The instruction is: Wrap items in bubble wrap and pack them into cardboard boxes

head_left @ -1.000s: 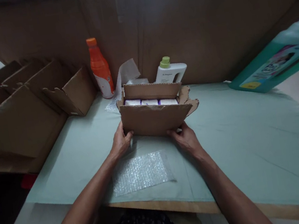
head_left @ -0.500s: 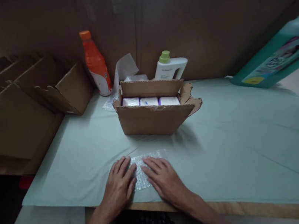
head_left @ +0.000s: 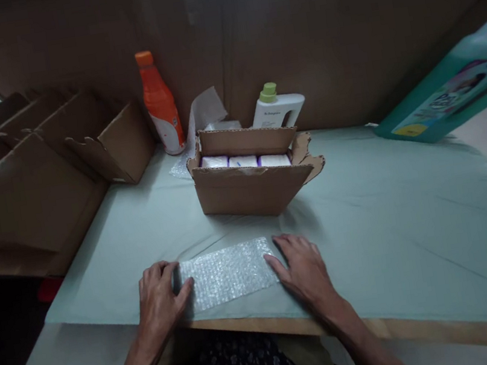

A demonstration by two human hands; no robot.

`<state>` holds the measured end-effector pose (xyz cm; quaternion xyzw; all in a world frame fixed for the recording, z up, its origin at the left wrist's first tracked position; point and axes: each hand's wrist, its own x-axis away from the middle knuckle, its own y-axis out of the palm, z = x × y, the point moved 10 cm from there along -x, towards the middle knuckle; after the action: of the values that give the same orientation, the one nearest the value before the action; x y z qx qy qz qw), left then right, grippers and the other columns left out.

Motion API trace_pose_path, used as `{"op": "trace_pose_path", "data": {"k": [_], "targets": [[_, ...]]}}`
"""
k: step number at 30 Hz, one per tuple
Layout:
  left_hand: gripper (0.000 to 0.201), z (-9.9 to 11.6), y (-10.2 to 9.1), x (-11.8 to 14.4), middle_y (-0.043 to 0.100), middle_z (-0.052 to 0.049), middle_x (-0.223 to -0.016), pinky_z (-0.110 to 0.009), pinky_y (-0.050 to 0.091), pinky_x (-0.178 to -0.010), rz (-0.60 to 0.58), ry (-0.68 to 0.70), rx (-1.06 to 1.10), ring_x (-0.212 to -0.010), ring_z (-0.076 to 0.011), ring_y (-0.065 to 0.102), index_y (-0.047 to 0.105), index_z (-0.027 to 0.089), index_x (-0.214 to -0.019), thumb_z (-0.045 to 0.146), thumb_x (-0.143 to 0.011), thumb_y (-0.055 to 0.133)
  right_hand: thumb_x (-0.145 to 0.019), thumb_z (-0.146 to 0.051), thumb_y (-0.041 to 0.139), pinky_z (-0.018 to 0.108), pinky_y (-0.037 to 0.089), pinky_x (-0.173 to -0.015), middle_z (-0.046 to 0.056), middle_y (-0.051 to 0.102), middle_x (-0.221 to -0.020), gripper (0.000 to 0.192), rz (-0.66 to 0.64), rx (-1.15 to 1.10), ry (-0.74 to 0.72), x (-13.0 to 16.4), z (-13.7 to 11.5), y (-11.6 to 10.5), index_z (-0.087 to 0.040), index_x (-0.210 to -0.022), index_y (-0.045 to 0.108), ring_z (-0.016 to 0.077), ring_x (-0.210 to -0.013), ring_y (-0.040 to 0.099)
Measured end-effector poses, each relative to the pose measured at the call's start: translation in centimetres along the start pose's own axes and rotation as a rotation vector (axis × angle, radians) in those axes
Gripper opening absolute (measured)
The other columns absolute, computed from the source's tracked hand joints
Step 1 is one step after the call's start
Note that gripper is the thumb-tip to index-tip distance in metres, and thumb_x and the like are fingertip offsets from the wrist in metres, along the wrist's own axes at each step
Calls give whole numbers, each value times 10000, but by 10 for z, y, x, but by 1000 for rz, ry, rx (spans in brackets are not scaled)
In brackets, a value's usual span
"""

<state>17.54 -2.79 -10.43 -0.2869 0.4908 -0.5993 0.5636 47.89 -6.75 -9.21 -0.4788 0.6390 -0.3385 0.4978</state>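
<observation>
A folded strip of clear bubble wrap (head_left: 229,273) lies flat near the front edge of the table. At its left end rests my left hand (head_left: 158,293), the thumb on the wrap and the fingers lightly bent, apart from the thumb. My right hand (head_left: 304,268) is at the other end, its thumb touching the wrap and its fingers spread on the cloth just past the edge. Behind the wrap stands an open cardboard box (head_left: 240,192) with its flaps up. Inside it are three white-topped packs (head_left: 243,162) with purple edges.
A pale green cloth (head_left: 393,233) covers the table. Several cardboard boxes (head_left: 20,191) stand at the left. At the back are an orange bottle (head_left: 161,106), more bubble wrap (head_left: 205,110) and a white bottle with a green cap (head_left: 276,110). A large teal bottle (head_left: 449,87) leans at the right.
My hands have slid apart from the middle of the bubble wrap to its two ends, leaving most of the strip uncovered. The view has shifted slightly.
</observation>
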Motion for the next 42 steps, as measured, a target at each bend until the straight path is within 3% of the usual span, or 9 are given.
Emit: {"op": "trace_pose_path", "data": {"k": [5,8,11,13,18,24,27,35,42], "targets": [[154,1,-1,4,693,-92,-1043,-453,522,-895,48,-78,276,-1018,-284,632,592,220,-788,339,-879,560,-950,-332,511,410,487,-816,114,724,-1018,223,-48,-245,12,-12,-12,18,-196,-852,659,276,-935,644],[273,-5,5,8,720,-97,-1080,-383,563,-814,29,-226,564,-943,-241,694,598,209,-1079,413,-898,591,-955,-429,522,342,527,-737,69,724,-870,297,-65,-492,232,2,13,15,-180,-1030,667,227,-804,674],[729,0,16,9,740,-98,-1090,-340,575,-722,-111,-283,689,-813,-202,709,332,210,-1511,431,-885,633,-909,-498,590,334,569,-749,82,754,-962,599,-98,-645,393,19,32,10,-162,-1401,537,231,-866,719],[740,10,20,9,736,-92,-1116,-315,567,-697,-187,-224,682,-793,-182,694,294,234,-1555,383,-899,602,-897,-472,614,380,580,-856,108,746,-1142,645,-162,-665,351,25,29,7,-208,-1474,502,252,-1018,719],[393,28,24,8,697,-65,-1011,-326,565,-750,-206,-17,553,-762,-171,653,655,239,-1260,301,-906,495,-913,-322,559,462,557,-975,84,740,-1209,334,-272,-505,94,25,4,10,-264,-1176,756,282,-1132,688],[633,24,48,0,715,-87,-1005,-357,536,-804,-311,-130,242,-832,-226,674,425,141,-1490,288,-879,502,-914,-179,481,370,615,-830,58,767,-1126,381,-217,-420,-57,22,-5,6,-295,-1125,777,237,-987,737],[633,36,55,-2,726,-57,-887,-349,522,-796,-377,-93,199,-828,-234,684,422,160,-1495,230,-868,479,-940,-239,496,389,616,-871,54,759,-1166,364,-182,-441,17,29,12,3,-298,-1187,757,249,-1047,727],[600,35,36,7,694,-80,-1033,-363,544,-765,-234,-121,284,-775,-200,654,413,182,-1480,320,-907,527,-954,-398,517,440,566,-1005,74,748,-1198,369,-240,-524,198,43,41,9,-265,-1202,755,267,-1143,693],[631,79,42,2,687,-70,-933,-351,551,-756,-144,100,270,-827,-210,666,400,205,-1492,101,-872,451,-947,-417,527,526,518,-1051,76,753,-1186,342,-335,-527,213,47,43,22,-279,-1115,790,305,-1217,648]]}}
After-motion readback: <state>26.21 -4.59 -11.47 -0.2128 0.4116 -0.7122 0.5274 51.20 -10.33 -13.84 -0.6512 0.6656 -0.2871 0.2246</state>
